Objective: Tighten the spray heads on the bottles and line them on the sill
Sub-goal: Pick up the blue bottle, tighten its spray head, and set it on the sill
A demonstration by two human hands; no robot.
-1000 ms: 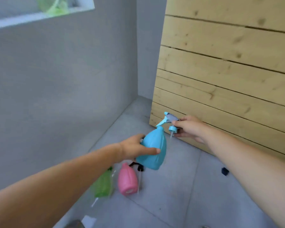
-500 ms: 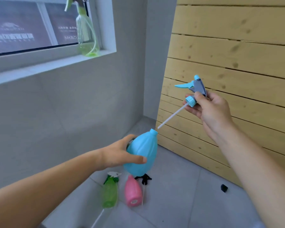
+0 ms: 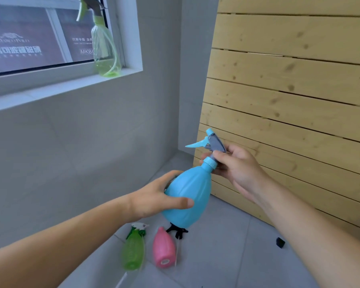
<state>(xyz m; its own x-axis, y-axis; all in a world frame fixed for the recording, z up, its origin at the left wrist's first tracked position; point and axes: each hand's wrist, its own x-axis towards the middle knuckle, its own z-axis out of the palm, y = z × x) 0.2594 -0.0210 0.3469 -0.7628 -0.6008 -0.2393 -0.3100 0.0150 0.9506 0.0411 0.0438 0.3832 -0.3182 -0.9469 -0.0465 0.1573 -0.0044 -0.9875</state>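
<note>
The spray head [image 3: 211, 143], lifted clear half a second ago, now sits in the blue bottle's [image 3: 187, 196] neck. The right hand [image 3: 237, 165] pinches its collar; the left hand [image 3: 156, 196] clasps the body. The black sprayer [image 3: 178, 231] behind is mostly hidden.

Light: bright, even daylight from the window [image 3: 50, 38] up-left of the hands.
Shadows: soft and faint.
Blur: the green bottle [image 3: 133, 249] and pink bottle [image 3: 164, 248] below the hands are smeared.
Edges: wide-angle bending.
</note>
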